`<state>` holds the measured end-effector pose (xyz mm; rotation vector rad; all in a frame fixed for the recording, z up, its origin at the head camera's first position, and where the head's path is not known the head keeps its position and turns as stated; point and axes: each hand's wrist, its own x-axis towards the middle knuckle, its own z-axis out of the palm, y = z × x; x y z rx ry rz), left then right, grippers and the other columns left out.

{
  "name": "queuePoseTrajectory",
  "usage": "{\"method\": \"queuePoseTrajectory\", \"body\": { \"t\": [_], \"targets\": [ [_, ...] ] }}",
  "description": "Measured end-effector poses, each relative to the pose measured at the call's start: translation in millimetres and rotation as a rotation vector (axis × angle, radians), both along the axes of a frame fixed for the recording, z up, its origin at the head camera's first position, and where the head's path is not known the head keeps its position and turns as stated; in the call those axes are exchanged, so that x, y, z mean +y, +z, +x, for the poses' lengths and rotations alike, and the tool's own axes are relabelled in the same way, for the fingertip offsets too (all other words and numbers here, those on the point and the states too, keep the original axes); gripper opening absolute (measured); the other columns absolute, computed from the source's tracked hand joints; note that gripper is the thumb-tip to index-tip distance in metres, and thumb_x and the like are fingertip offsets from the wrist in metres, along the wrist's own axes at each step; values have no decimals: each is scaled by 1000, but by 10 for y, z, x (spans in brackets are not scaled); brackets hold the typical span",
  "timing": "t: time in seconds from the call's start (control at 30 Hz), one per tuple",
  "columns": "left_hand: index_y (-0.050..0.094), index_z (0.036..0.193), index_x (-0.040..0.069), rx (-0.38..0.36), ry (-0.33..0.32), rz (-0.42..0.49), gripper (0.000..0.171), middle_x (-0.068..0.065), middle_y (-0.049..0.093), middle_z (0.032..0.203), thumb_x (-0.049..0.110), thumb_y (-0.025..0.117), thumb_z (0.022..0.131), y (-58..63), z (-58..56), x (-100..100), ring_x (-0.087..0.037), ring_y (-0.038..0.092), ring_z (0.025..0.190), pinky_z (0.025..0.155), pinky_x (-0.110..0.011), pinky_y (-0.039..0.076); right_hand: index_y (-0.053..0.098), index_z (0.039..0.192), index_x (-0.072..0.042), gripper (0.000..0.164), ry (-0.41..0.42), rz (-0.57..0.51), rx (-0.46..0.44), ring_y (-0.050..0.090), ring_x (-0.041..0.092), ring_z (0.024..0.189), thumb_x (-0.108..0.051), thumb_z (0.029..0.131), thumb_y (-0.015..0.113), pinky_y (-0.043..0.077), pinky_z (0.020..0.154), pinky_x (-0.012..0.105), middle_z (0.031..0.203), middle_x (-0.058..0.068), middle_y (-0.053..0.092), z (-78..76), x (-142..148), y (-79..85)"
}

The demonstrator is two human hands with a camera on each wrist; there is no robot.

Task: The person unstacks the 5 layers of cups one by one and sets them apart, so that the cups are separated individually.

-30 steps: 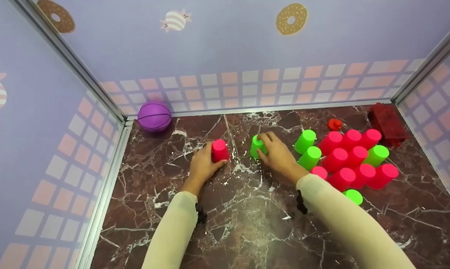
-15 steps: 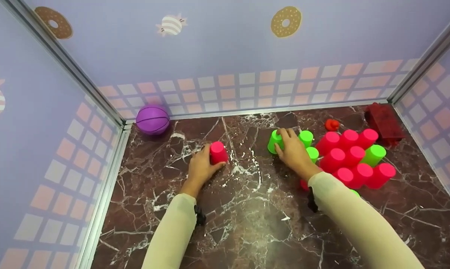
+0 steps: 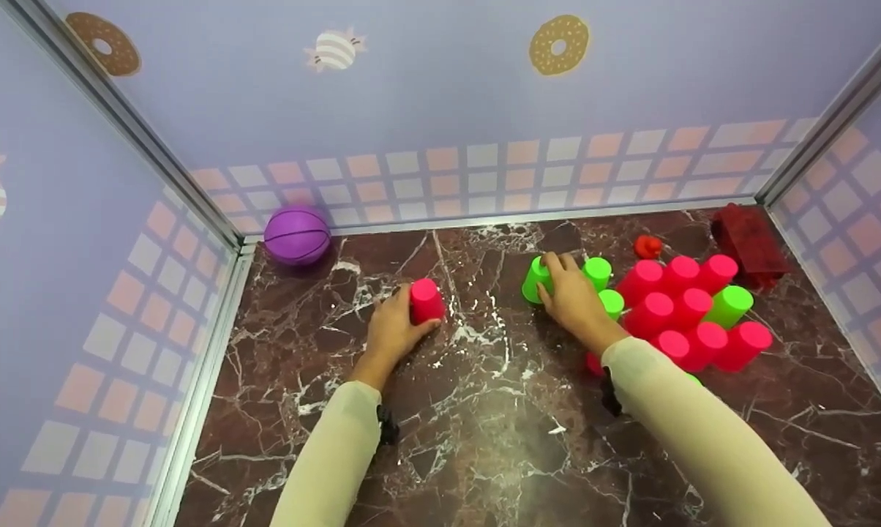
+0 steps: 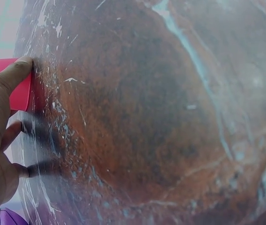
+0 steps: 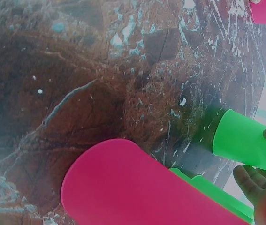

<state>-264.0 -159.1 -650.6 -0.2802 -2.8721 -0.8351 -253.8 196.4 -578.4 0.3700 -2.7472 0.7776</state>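
Note:
My left hand [image 3: 393,327] grips an upside-down pink cup [image 3: 427,301] standing on the marbled surface; in the left wrist view the thumb lies along the side of that pink cup [image 4: 21,89]. Farther right, my right hand [image 3: 574,298] holds an upside-down green cup [image 3: 535,280], thumb on one side and fingers over its top. The right wrist view has this green cup [image 5: 243,139] with its rim at the surface. Just beside it stand two more green cups, one behind [image 3: 598,272] and one partly hidden by the hand [image 3: 612,302].
A cluster of upside-down pink cups [image 3: 658,313] with a green cup [image 3: 731,305] at its right edge stands on the right. Behind are a small red object [image 3: 647,247] and a dark red block-like object [image 3: 751,245]. A purple ball [image 3: 297,236] sits in the back left corner.
My right hand has moved right with the green cup, up to the other green cups, and then stayed there. The left hand keeps its hold on the pink cup.

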Motion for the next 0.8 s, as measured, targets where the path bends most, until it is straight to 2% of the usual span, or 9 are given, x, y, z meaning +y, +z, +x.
{"method": "queuePoseTrajectory", "body": {
  "t": [0.13,0.23,0.3,0.37,0.47,0.57,0.63,0.7,0.8],
  "targets": [
    [50,157,7,3,-11,-39,102,-24,73,140,68,87,84,-196,-86,-42,-44,70,133,129,-75,31,56,131,-1,39,19,14,-13,72,54,99,-8,98,75,61,88,66,122,29,64,43,3,76],
    [49,159,7,18,-16,-69,103,-23,73,141,67,87,85,-246,-108,-42,-43,70,133,129,-76,31,56,133,-3,40,29,10,-18,71,54,107,-11,98,75,60,92,68,125,29,64,-6,52,6],
    [49,159,6,19,-15,-37,101,-24,73,141,62,90,85,-230,-96,-17,-44,70,134,130,-76,30,56,133,-5,41,35,16,-8,69,54,111,-12,97,76,60,93,68,126,28,64,-49,89,-61],
    [50,157,6,3,-8,-2,96,-26,72,140,54,93,85,-118,-38,46,-45,69,134,130,-73,33,56,132,-6,41,41,19,-6,68,53,115,-14,97,76,60,94,68,127,28,64,-76,124,-100],
    [54,153,5,-40,-20,15,88,-25,72,139,46,95,85,146,102,219,-46,69,133,129,-68,38,56,131,-6,40,53,38,-9,67,53,117,-13,97,76,60,95,67,127,27,64,-87,156,-103],
    [56,152,7,-93,-79,-19,82,-20,72,144,43,93,88,400,249,479,-41,68,136,129,-62,41,58,132,-4,40,66,61,-46,67,54,120,-10,96,76,60,97,67,128,28,65,-31,151,42],
    [57,152,9,-127,-133,-19,80,-15,71,147,44,92,88,469,315,677,-36,67,140,134,-59,36,59,133,-3,42,72,84,-79,66,55,122,-5,94,75,59,98,68,128,29,66,1,140,152],
    [57,153,12,-155,-186,-22,80,-13,70,149,45,91,89,508,363,888,-33,67,140,130,-55,42,60,135,-2,43,75,109,-121,66,55,125,0,93,72,59,100,67,131,30,67,40,119,287],
    [58,152,15,-187,-258,-31,78,-9,71,146,47,91,89,523,411,1191,-28,68,136,124,-50,50,60,139,-3,48,93,155,-178,65,55,130,7,92,64,59,102,65,136,30,67,32,102,391]
  ]
}}
